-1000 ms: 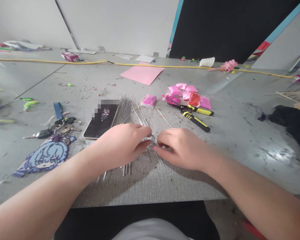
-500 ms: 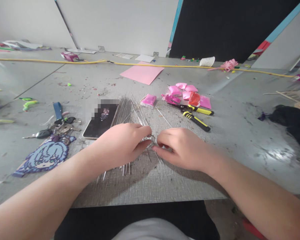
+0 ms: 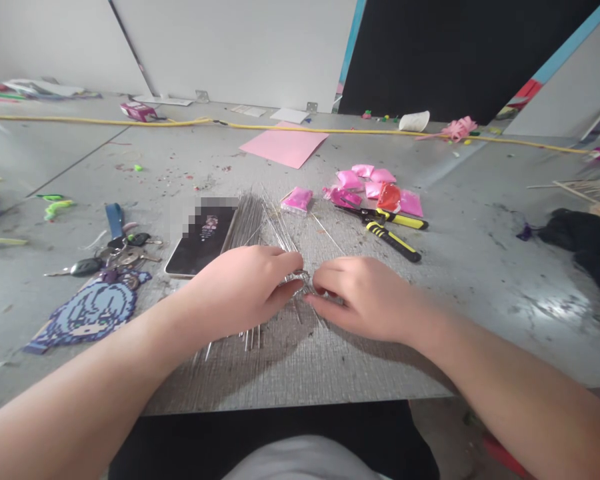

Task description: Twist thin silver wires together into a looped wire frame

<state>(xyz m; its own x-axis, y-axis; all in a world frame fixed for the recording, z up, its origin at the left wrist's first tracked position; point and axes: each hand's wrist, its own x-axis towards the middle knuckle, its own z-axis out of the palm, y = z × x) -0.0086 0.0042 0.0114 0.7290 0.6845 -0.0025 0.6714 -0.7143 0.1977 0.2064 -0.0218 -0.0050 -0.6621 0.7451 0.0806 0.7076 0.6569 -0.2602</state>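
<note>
My left hand (image 3: 260,283) is closed in a pinch on a small bent piece of silvery metal wire (image 3: 300,275), which pokes out past the fingertips. Just to its right is my right hand (image 3: 363,293), fingers curled and thumb below them, close to the wire. Whatever lies between those fingertips is too small to make out. Beneath both hands several loose straight wires (image 3: 279,227) lie across the table. A thick bundle of thin grey wires (image 3: 245,223) runs under my left hand, its ends showing below the wrist.
A phone (image 3: 203,243) lies beside the bundle. Left of it are keys (image 3: 125,250) and a blue pixel-pattern charm (image 3: 93,310). Yellow-black pliers (image 3: 393,240) rest by pink packets (image 3: 350,180). Farther back are pink paper (image 3: 285,145) and a yellow cord (image 3: 280,129). Dark cloth (image 3: 575,233) lies right.
Almost nothing differs. My right hand has shifted very slightly left, and a little more of the bent wire shows between the hands.
</note>
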